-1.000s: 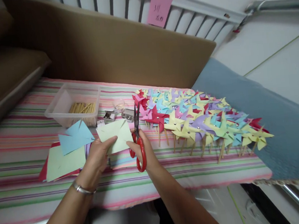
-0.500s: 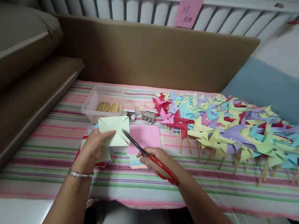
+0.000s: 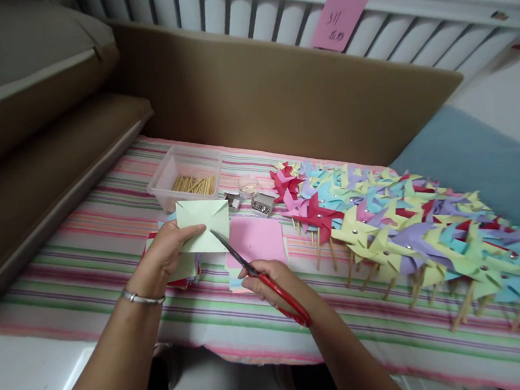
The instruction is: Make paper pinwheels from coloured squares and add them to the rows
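Between thumb and fingers, my left hand (image 3: 173, 242) pinches a pale green square of paper (image 3: 202, 212) by its left side. Slits run inward from the paper's upper corners. My right hand (image 3: 272, 282) grips red-handled scissors (image 3: 287, 302); their dark blades look nearly closed and lie across the paper's lower right part, with the tip near its middle. Under my left hand lies a pile of coloured paper (image 3: 187, 268), partly hidden. Beside it, behind the scissors, is a stack of squares with a pink sheet (image 3: 259, 237) on top.
A clear plastic box (image 3: 161, 182) holds short wooden sticks (image 3: 195, 184). Nearby are a small round container (image 3: 248, 187) and a little box of metal pieces (image 3: 263, 204). Many paper pinwheels (image 3: 409, 239) stand at the right. Brown padded panels (image 3: 56, 158) border the striped cloth (image 3: 88, 258).
The scissor blades have come together over the paper's lower right corner. The whole view has shifted slightly, and both hands keep their holds.
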A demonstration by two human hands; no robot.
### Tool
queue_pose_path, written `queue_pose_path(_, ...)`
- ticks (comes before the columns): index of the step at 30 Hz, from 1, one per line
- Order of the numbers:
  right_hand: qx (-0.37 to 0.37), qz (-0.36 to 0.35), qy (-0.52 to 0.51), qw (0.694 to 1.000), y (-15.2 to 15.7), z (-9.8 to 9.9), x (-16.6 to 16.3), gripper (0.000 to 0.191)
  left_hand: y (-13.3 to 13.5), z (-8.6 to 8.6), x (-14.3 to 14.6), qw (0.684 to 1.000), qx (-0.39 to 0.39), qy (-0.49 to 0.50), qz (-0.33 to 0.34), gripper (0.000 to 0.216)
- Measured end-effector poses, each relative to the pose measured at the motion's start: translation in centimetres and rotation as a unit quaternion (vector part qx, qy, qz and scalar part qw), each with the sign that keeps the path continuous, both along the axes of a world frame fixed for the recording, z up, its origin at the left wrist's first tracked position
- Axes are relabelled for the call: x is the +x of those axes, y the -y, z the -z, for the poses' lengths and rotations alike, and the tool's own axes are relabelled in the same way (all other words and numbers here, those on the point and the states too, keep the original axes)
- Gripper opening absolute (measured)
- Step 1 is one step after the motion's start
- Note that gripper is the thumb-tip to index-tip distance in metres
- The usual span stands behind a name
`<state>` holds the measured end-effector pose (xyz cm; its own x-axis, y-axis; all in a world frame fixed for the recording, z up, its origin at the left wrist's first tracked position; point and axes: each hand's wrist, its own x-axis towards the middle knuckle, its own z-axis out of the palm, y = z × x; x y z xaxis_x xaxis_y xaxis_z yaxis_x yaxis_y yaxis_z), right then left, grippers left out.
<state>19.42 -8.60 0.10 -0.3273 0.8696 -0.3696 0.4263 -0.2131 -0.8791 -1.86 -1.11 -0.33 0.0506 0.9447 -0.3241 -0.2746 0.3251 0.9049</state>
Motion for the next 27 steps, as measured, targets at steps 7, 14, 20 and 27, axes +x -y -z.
queue_pose_path(7,-0.004,0.010,0.008,1.000,0.12,-0.36,-0.07,0.018,-0.01,0.11,-0.24,1.000,0.002,0.003,0.011,0.044)
queue_pose_path(14,-0.025,0.008,-0.003,1.000,-0.04,-0.30,0.02,0.018,0.01,0.44,-0.30,0.999,0.025,0.010,0.029,0.043)
queue_pose_path(20,-0.022,0.009,-0.004,1.000,0.03,-0.46,0.06,0.017,0.05,0.15,-0.31,1.000,0.008,0.007,0.026,0.046)
queue_pose_path(27,-0.027,0.004,-0.005,1.000,-0.01,-0.31,0.11,0.018,0.19,0.06,-0.28,1.000,0.003,-0.001,0.028,0.041)
